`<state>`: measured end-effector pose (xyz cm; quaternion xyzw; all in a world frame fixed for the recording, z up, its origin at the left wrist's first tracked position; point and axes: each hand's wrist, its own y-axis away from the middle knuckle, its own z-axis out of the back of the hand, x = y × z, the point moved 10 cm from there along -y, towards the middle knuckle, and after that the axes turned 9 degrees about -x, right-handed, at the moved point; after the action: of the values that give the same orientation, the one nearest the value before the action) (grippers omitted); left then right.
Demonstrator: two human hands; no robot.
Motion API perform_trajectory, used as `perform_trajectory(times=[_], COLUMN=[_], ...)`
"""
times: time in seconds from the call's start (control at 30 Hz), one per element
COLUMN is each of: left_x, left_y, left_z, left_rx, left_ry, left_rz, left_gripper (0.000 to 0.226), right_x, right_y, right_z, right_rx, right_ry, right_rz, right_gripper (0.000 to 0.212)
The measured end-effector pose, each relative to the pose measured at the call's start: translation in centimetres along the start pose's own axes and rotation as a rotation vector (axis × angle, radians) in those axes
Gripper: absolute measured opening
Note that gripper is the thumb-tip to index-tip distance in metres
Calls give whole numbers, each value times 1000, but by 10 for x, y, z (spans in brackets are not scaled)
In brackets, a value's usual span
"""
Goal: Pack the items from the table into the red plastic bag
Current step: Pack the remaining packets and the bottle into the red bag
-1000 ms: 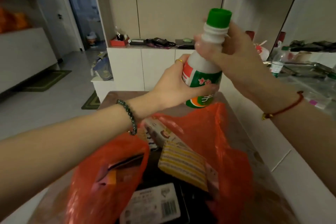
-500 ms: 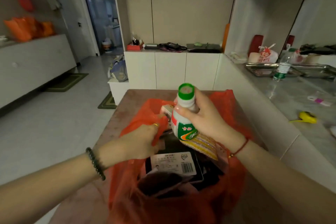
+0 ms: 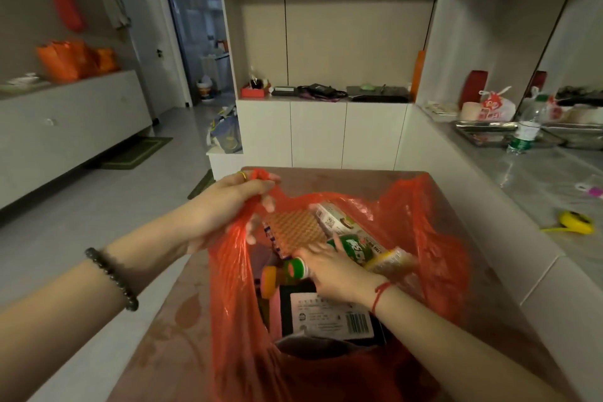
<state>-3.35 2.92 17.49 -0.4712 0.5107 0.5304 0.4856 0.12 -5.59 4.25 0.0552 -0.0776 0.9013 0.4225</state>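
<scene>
The crinkled, translucent red plastic bag (image 3: 434, 238) gapes open. The left hand (image 3: 235, 206) bunches its handle in curled fingers; the right hand (image 3: 332, 268) curls fingers over the green-capped bottle (image 3: 355, 246) inside

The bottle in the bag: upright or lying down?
Lying down: the bottle rests sideways under the right hand inside the red bag.

No wording can be read. The white label (image 3: 329, 312) on the black pack (image 3: 300, 289) carries a barcode and lines of print too small to make out. The bottle (image 3: 355, 246) has white characters on its green label, blurred. The box (image 3: 336, 222) bears fine print, illegible.
</scene>
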Motion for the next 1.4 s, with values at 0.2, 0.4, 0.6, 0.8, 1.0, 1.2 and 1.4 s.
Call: perform_trajectory(times=[0.2, 0.4, 0.6, 0.8, 1.0, 1.2, 1.4], left_x=[-6, -11, -12, -22, -53, -103, -140], left_y=[-5, -7, -10, -18, -33, -59, -93], left_z=[-5, -5, 3, 27, 57, 58, 52], left_rx=[-11, -17, -58, -137, -173, -241, -275], left_ry=[13, 45, 48, 28, -23, -97, -99], left_rz=[-44, -65, -83, -87, -27, -34, -81], left_gripper=[20, 20, 23, 25, 27, 23, 14], right_x=[-63, -214, -211, -155, -143, -142, -168], right_y=[38, 94, 95, 91, 69, 20, 9], right_z=[88, 74, 88, 148, 206, 258, 285], right_rx=[-559, -208, -149, 39, -125, -320, -348], right_ry=[-106, 6, -797, -1116, -1104, -923, -849], right_rz=[-153, -1005, -923, -763, -735, -682, -710], right_gripper=[56, 85, 32, 37, 39, 40, 39])
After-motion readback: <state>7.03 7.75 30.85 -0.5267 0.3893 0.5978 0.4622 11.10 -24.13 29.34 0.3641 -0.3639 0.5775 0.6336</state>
